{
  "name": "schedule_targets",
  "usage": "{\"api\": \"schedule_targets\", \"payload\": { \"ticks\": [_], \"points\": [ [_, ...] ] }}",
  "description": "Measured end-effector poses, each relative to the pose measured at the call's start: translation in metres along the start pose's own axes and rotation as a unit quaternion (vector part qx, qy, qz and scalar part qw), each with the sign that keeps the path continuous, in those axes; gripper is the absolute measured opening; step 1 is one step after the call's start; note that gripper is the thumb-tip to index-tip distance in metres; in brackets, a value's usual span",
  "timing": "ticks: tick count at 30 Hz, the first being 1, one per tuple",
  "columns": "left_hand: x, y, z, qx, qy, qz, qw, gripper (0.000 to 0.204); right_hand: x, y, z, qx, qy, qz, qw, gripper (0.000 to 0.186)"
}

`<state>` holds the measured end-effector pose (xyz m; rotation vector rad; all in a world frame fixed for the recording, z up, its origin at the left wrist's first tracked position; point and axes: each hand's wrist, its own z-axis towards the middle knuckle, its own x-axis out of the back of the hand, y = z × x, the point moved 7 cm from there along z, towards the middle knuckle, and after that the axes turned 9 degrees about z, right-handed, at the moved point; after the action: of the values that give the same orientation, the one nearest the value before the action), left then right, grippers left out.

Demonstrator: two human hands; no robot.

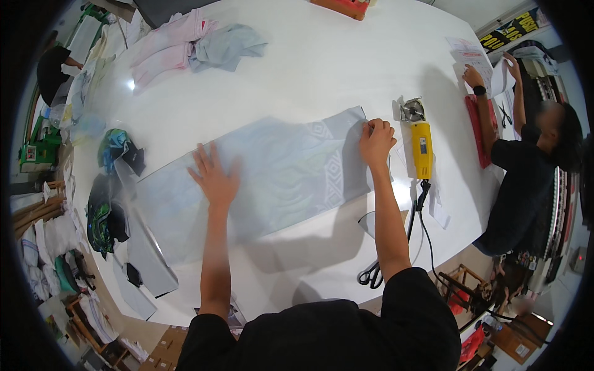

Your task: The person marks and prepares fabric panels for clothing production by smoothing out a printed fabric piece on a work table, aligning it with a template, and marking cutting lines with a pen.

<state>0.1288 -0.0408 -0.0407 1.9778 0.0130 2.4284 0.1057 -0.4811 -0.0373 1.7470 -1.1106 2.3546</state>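
Okay, so a long grey-blue cloth (291,173) is spread slantwise across the white tabletop (365,62), pale patterned band toward its right end. Its left half is covered by the left hand (215,176), grip wide, nothing held. At the right end, the right hand (376,143) is curled narrow; whether fabric's pinched in that grip can't be told. A yellow cutter (422,151) is parked just beside it.

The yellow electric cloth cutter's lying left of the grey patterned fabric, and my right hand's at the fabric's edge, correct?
No: the head view shows the yellow electric cloth cutter right of the grey patterned fabric. Your right hand is indeed at the fabric's edge.
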Motion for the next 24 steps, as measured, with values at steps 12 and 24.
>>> {"api": "schedule_targets", "payload": {
  "ticks": [12,24],
  "points": [
    [0.053,0.017,-0.073,-0.099,0.022,-0.142,0.985,0.052,0.047,0.019,-0.043,0.055,0.038,-0.006,0.998,0.026],
    [0.072,0.097,-0.164,-0.283,-0.056,-0.229,0.93,0.021,0.073,0.071,-0.132,-0.219,0.038,0.109,0.969,0.035]
  ]
}}
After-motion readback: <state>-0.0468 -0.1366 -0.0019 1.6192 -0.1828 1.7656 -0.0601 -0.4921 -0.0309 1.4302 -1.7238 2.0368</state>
